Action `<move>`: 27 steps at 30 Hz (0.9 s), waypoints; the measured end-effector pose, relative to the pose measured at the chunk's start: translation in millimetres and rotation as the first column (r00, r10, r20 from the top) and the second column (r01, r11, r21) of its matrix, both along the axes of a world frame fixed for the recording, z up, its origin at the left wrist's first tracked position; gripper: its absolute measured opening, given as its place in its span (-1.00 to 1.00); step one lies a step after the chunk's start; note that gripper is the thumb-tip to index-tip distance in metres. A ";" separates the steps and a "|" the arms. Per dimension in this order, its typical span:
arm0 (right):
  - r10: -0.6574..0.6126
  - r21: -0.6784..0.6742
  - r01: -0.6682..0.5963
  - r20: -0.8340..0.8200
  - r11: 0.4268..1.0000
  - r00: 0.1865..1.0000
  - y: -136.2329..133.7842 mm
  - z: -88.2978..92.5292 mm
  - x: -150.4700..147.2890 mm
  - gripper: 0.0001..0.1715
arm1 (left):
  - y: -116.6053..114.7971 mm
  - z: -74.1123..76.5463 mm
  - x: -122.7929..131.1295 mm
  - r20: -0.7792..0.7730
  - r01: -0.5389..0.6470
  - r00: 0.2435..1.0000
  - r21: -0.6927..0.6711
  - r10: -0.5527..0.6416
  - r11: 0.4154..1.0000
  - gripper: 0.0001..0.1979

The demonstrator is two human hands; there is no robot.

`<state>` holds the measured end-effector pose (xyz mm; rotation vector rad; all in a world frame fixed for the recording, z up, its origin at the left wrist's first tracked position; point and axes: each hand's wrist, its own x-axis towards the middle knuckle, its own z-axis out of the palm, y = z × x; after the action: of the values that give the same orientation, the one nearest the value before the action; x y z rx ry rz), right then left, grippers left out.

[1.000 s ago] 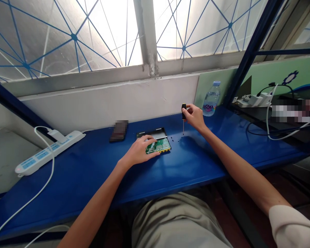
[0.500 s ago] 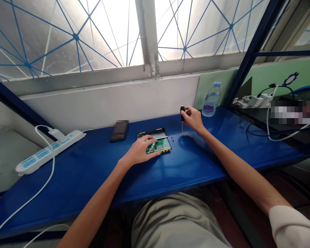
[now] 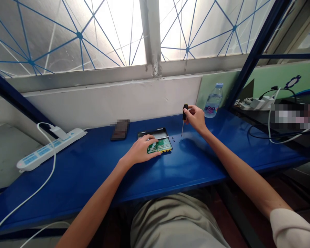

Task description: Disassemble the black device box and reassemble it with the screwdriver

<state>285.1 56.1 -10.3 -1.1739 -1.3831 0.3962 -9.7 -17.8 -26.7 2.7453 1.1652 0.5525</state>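
Observation:
A green circuit board with yellow parts along its front edge sits in a dark, flat case on the blue table. My left hand grips the board from its left side, fingers over the top and thumb along the front edge. A black-handled screwdriver is pinched in my right hand, its thin shaft slanting down to the left. Its tip hangs just above the table, right of the board; whether a screw clings to it is too small to tell. Several tiny dark screws lie between the board and the tip.
Behind my left hand lies a dark flat object, partly blurred. A water bottle stands at the back right. The white power strip with its cable is on the left; chargers and cables crowd the far right.
The screwdriver has gone from nearly upright to tilted, and its tip has risen slightly off the table. My left hand stays on the board. The view has shifted a little.

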 end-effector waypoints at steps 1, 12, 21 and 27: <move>0.006 0.007 -0.006 -0.012 1.000 1.000 -1.3 1.4 -1.1 -0.67 | 0.1 0.0 0.1 0.001 -0.001 1.000 0.001 0.001 1.000 -0.46; 0.316 0.086 -0.307 -0.144 0.948 0.938 -35.8 23.7 -56.5 -0.53 | -0.8 0.5 0.8 0.051 0.018 0.999 0.019 -0.019 1.000 -0.46; 0.470 0.038 -0.469 -0.113 0.882 0.875 -54.6 20.1 -82.3 -0.47 | 3.2 -0.4 -1.6 0.161 0.076 0.984 0.009 -0.076 0.997 -0.59; 0.486 0.028 -0.486 -0.115 0.873 0.866 -57.0 17.8 -85.3 -0.49 | 3.7 -0.3 -1.3 0.157 0.085 0.984 -0.026 -0.080 0.996 -0.69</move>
<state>199.8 -1.0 7.6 -0.7726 -1.5673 0.8121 -11.0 -14.1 -27.0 2.6532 1.0113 0.7163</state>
